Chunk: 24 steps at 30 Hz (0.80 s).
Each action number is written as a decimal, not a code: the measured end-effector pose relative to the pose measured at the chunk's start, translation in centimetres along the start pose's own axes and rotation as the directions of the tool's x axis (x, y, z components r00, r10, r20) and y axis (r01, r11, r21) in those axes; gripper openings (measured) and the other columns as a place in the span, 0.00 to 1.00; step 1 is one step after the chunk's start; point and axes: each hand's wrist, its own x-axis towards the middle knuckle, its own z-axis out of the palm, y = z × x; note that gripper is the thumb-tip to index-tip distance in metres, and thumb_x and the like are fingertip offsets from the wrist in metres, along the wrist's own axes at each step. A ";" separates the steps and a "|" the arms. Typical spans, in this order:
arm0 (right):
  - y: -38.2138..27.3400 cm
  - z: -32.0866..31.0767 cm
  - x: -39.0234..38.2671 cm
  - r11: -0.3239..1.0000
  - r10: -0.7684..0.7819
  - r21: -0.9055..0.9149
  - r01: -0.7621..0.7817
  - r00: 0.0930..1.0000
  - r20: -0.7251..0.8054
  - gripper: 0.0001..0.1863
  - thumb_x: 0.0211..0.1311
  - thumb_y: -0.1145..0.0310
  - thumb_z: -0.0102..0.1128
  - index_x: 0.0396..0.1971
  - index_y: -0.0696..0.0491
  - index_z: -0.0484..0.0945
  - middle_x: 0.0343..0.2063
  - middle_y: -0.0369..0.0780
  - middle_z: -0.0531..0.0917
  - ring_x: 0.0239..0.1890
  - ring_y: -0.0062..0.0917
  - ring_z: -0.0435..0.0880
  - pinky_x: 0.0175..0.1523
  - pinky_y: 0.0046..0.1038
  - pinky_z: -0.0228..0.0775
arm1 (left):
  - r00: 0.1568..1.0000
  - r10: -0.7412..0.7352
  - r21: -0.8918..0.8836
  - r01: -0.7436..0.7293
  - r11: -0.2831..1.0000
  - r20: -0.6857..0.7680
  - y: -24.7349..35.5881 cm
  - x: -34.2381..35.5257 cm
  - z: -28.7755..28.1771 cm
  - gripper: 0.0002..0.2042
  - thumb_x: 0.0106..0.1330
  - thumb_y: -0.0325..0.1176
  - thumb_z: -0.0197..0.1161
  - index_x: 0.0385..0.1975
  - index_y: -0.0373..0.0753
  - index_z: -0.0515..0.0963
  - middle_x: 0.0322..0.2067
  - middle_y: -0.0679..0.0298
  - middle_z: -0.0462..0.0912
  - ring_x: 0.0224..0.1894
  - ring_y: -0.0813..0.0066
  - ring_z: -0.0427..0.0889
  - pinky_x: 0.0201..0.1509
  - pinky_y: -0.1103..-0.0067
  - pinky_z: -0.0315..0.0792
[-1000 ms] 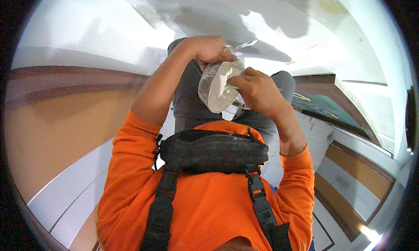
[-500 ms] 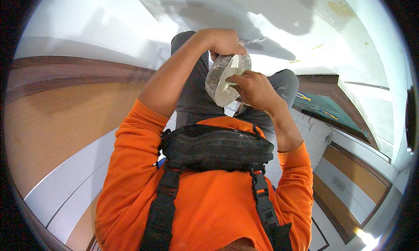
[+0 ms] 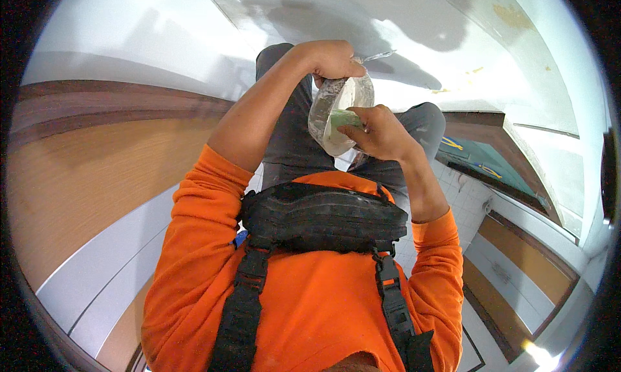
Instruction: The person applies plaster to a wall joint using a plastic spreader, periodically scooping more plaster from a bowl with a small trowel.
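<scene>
where the body is closest, a black pouch [image 3: 323,220] sits strapped over the orange shirt [image 3: 330,288]. next out, the right hand [image 3: 383,134] pinches a pale green piece [image 3: 343,118] inside the mouth of a clear container [image 3: 318,116], smeared whitish within. the container is tilted above the gap between 2 grey-clad knees [image 3: 425,123], its far rim clasped by the left hand [image 3: 336,60]; any support underneath is hidden. if only that rim is held, a hard push on the near wall could twist it loose and spill it; a slack pinch could drop the green piece. farther right, 2 yellow loops [image 3: 453,143] lie near the left and lower edges of a teal panel [image 3: 499,154].
</scene>
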 end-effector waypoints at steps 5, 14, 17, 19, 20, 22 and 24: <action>1.0 0.4 -0.1 0.918 0.123 0.379 -0.119 0.992 0.015 0.12 0.65 0.68 0.64 0.42 0.60 0.83 0.29 0.42 0.88 0.31 0.25 0.85 0.39 0.31 0.76 | 1.000 0.013 0.007 -0.013 1.000 -0.021 -1.1 0.2 0.1 0.25 0.70 0.52 0.57 0.34 0.31 0.84 0.24 0.56 0.84 0.21 0.67 0.83 0.21 0.70 0.80; 1.6 -1.7 -0.1 0.609 0.372 0.762 -0.221 0.928 -0.028 0.10 0.65 0.70 0.66 0.40 0.60 0.81 0.30 0.34 0.84 0.32 0.17 0.82 0.37 0.22 0.73 | 1.000 -0.006 -0.070 0.004 0.998 -0.027 -1.8 -1.2 -1.0 0.26 0.70 0.54 0.58 0.36 0.30 0.83 0.27 0.55 0.84 0.25 0.67 0.83 0.27 0.69 0.79; 1.3 -3.1 -1.3 0.324 0.509 0.937 -0.131 0.859 -0.056 0.09 0.65 0.72 0.65 0.41 0.60 0.79 0.28 0.32 0.82 0.30 0.17 0.81 0.34 0.20 0.72 | 0.992 0.053 -0.083 -0.063 0.995 -0.117 -2.0 -2.9 -1.7 0.27 0.71 0.52 0.58 0.35 0.26 0.81 0.27 0.56 0.82 0.25 0.69 0.83 0.26 0.71 0.82; 2.8 -2.7 -1.8 0.206 0.568 0.978 0.035 0.809 -0.149 0.14 0.64 0.71 0.66 0.46 0.59 0.77 0.36 0.37 0.84 0.34 0.20 0.84 0.35 0.21 0.76 | 0.980 0.019 -0.163 -0.053 0.985 -0.199 -1.7 -5.0 -1.8 0.27 0.72 0.52 0.58 0.33 0.27 0.81 0.25 0.58 0.81 0.25 0.72 0.81 0.27 0.73 0.79; 3.6 -2.8 -2.2 0.243 0.547 0.968 0.063 0.815 -0.190 0.13 0.65 0.72 0.65 0.46 0.59 0.77 0.34 0.37 0.84 0.30 0.19 0.82 0.32 0.20 0.75 | 0.974 -0.006 -0.223 -0.047 0.974 -0.228 -2.4 -5.4 -1.3 0.26 0.72 0.52 0.57 0.33 0.27 0.81 0.25 0.59 0.81 0.25 0.72 0.80 0.27 0.74 0.77; 2.7 -3.7 -2.9 0.225 0.575 0.964 0.140 0.780 -0.247 0.12 0.65 0.73 0.64 0.46 0.58 0.77 0.34 0.37 0.84 0.28 0.19 0.81 0.31 0.20 0.74 | 0.922 -0.036 -0.255 -0.069 0.964 -0.386 -5.3 -5.4 0.3 0.26 0.72 0.52 0.57 0.33 0.28 0.80 0.25 0.60 0.81 0.26 0.73 0.79 0.30 0.72 0.74; 1.9 -4.0 -3.3 0.197 0.630 0.959 0.202 0.724 -0.281 0.12 0.65 0.72 0.64 0.46 0.57 0.77 0.34 0.36 0.84 0.29 0.20 0.81 0.31 0.20 0.75 | 0.824 -0.006 -0.125 -0.079 0.989 -0.567 -9.5 -4.6 2.2 0.27 0.73 0.53 0.55 0.34 0.28 0.80 0.26 0.60 0.81 0.29 0.73 0.78 0.36 0.70 0.72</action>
